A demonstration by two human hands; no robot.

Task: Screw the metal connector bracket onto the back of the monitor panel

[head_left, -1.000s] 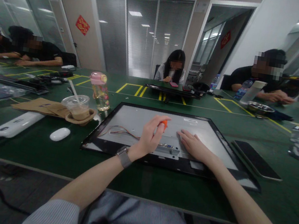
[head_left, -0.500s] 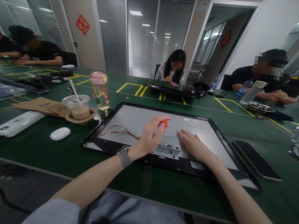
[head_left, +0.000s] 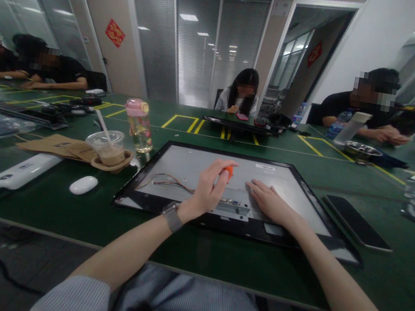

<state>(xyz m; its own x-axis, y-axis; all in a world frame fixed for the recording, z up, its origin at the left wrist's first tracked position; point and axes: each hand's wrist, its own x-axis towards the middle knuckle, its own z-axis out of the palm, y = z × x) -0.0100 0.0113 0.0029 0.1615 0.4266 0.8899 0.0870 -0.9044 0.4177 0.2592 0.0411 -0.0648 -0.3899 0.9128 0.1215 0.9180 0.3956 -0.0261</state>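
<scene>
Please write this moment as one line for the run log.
left hand: grips orange-handled screwdriver, over metal bracket | right hand: flat on monitor back panel | table: white mouse, phone

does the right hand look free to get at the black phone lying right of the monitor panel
Probably yes. The right hand lies flat and empty on the grey back of the monitor panel, and only bare green table separates the panel's edge from the flat black phone.

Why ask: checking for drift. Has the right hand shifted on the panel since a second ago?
No. The right hand lies flat beside the connector bracket, same spot on the panel.
</scene>
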